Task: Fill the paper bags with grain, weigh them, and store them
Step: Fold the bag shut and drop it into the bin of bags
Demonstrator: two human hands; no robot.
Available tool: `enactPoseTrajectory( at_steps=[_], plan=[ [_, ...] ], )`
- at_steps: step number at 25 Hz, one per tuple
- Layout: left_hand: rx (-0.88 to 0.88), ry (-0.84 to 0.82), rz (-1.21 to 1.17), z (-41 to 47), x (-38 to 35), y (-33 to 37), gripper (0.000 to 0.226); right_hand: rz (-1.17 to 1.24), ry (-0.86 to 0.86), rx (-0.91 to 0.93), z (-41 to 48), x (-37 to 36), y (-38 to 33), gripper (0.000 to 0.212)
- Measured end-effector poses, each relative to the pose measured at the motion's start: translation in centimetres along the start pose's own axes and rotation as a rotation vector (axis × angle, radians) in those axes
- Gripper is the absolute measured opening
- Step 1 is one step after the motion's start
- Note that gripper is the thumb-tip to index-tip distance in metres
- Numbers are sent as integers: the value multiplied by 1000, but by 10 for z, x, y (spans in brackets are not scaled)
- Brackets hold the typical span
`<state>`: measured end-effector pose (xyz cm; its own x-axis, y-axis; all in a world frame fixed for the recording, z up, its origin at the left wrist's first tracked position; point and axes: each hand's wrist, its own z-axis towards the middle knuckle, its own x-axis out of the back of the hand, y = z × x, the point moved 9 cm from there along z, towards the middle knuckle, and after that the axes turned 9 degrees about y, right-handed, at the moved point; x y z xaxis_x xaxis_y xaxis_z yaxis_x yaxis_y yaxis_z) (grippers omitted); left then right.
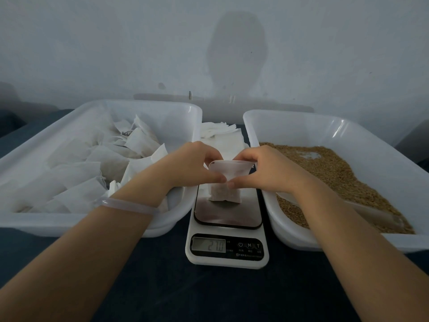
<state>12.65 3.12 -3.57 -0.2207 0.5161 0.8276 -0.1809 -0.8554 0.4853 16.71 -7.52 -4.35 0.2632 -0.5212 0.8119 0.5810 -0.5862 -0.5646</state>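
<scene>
Scale (228, 261): smooth white plastic body, glossy dark platform (228, 217). Left of scale, tub (69, 221) of glossy translucent plastic; bags (76, 168) inside, matt creased paper. Right of scale, matching tub (290, 122); grain (336, 168) rough, dull. Under scale, dark matt cloth (185, 296).

Dim bluish light, soft shadow (236, 49) on wall (92, 43), edges bowed, slightly hazy

A dark blue table (209, 296) holds a white tub on the left (69, 220), a white tub on the right (301, 242), a small scale (228, 260) between them, and a pile of flat paper bags (222, 135) just behind the scale.
</scene>
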Motion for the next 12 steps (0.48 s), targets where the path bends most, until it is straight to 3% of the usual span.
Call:
enactPoseTrajectory(
  at_steps=[2,6,9,10,12],
  plan=[
    [12,-5,-1,0,0,-1,12,-8,4,0,1,1,1,39],
    [28,8,-11,0,1,-1,14,-24,43,56,1,5,-3,8],
    [79,-5,-48,-2,1,-3,33,107,165,136,-2,16,-14,7],
    [99,51,-90,0,7,-4,37,163,238,149,-3,23,-17,3],
    [165,332,-243,2,37,-15,36,240,411,151,-5,39,-14,12]
  ],
)
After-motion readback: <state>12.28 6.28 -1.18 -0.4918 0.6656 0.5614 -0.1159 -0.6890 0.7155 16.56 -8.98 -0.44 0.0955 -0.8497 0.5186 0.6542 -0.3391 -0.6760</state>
